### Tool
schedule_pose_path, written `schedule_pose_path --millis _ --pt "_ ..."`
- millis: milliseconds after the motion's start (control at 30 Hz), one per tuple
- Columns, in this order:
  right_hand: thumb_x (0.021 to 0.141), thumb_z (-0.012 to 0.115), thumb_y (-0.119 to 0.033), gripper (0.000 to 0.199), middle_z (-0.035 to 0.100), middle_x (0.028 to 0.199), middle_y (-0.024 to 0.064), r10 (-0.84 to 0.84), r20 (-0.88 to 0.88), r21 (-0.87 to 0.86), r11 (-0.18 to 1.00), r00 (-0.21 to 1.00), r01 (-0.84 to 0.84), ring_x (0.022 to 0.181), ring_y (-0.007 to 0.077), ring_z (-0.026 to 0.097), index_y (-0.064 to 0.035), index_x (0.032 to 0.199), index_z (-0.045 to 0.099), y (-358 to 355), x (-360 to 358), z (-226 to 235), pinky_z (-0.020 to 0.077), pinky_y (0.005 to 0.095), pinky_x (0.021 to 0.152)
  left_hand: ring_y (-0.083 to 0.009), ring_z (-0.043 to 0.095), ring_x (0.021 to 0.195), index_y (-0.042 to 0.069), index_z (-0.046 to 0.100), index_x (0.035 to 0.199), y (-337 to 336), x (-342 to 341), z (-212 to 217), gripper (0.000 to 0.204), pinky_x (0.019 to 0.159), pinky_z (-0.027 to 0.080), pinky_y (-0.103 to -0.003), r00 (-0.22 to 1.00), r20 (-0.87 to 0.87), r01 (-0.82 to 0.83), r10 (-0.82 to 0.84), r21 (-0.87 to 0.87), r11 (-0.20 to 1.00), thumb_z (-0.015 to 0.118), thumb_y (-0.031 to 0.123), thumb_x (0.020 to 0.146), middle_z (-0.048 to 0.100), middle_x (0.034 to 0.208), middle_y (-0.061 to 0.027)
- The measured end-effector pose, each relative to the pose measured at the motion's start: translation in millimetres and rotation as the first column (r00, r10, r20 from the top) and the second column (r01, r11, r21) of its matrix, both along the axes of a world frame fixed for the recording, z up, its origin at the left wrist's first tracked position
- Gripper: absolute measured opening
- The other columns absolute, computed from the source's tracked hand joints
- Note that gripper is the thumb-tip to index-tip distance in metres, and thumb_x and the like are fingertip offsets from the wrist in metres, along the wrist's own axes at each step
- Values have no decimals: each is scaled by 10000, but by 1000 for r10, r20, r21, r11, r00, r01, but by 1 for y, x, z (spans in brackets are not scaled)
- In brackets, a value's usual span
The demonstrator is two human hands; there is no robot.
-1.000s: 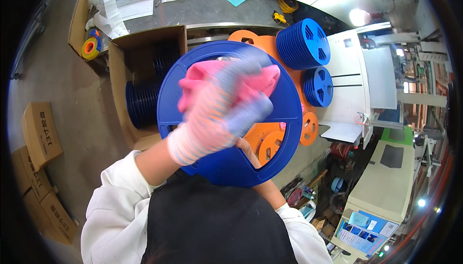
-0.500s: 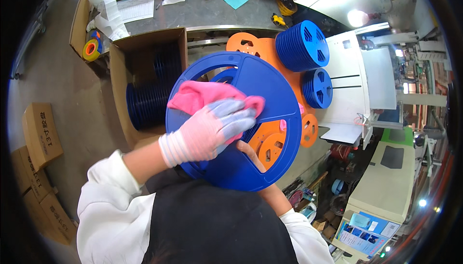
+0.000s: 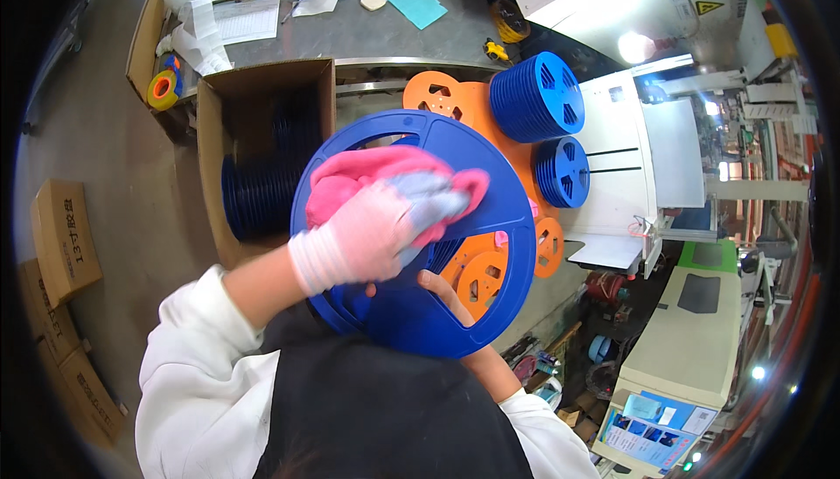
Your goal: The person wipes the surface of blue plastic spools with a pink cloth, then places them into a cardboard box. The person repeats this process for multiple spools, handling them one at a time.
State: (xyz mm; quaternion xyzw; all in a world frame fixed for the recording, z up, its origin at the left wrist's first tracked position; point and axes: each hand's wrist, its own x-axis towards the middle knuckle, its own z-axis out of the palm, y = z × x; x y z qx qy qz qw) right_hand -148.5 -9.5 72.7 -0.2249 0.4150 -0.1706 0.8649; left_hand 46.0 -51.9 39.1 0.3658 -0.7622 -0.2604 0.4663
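Note:
A large blue plastic reel with cut-out windows is held up in front of my body. My left hand, in a pink and grey knit glove, is closed on a bunched pink cloth and presses it against the reel's face near the middle. My bare right hand reaches in from the lower right under the reel. Through a window its fingers show, gripping the reel from behind; the rest of that hand is hidden.
On the left an open cardboard box holds blue reels. Beyond the held reel stand blue reel stacks with orange discs. A grey table lies at the back; cartons stand on the floor far left.
My gloved left hand and the pink cloth have shifted slightly over the reel's face, blurred by motion. The reel sits a little lower and further left in view; my right hand keeps its grip.

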Motion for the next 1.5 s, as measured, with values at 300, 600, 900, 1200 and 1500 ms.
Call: schedule_pose_path --millis 300,600,900,1200,1500 --pt "946 581 -334 537 597 1301 113 -134 15 77 988 991 132 1173 226 589 -50 1389 471 5 -11 -9 443 350 1041 -388 574 1140 67 564 1274 60 -5 -15 569 974 470 -451 998 -49 39 -34 103 994 648 -52 723 612 1187 -189" --pt "969 545 -410 590 593 1291 158 -93 158 97 992 983 78 1151 258 602 -21 1398 433 15 -19 -21 478 368 1005 -452 528 1186 70 518 1340 13 -19 0 626 988 457 -457 987 -134 -65 86 152 986 630 -49 736 546 1287 -241" --pt "877 668 -507 842 590 1247 211 -149 476 61 989 867 136 1108 309 615 -22 1467 314 8 -40 -62 516 422 958 -360 622 1083 40 604 1227 69 15 -41 431 942 505 -389 968 50 -245 246 398 884 602 -47 805 653 1146 -167" --pt "906 626 -521 799 520 1323 265 -286 388 78 957 876 278 1175 360 577 -54 1471 309 16 -39 -66 522 464 965 -108 595 903 82 651 1202 39 -8 -9 323 771 486 -277 742 -583 484 329 807 339 639 287 953 652 981 -34" --pt "969 522 -506 711 497 1336 297 -238 522 79 970 819 232 1117 357 611 -27 1458 330 10 -37 -76 552 430 911 -266 535 1235 92 548 1334 37 -22 -26 439 1016 453 -348 995 66 -82 75 115 990 583 57 897 594 1272 -125"
